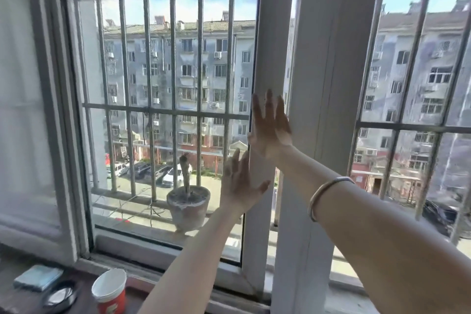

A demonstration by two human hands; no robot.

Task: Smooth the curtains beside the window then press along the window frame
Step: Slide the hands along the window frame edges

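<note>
With its fingers spread flat, the right hand (270, 126) presses against the white window frame (274, 33), gripping nothing; a silver bangle (325, 194) circles that forearm. Just below, the left hand (239, 182) is also open, palm toward the same upright. Beyond the glass, a plant pot (188, 205) stands on the outer ledge behind metal bars (173, 46). A sheer curtain (20, 97) hangs at far left. A paper cup (110, 290) sits on the sill below.

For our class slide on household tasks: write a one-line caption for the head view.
Both open hands, left hand below right hand, press flat on the white window frame.
</note>
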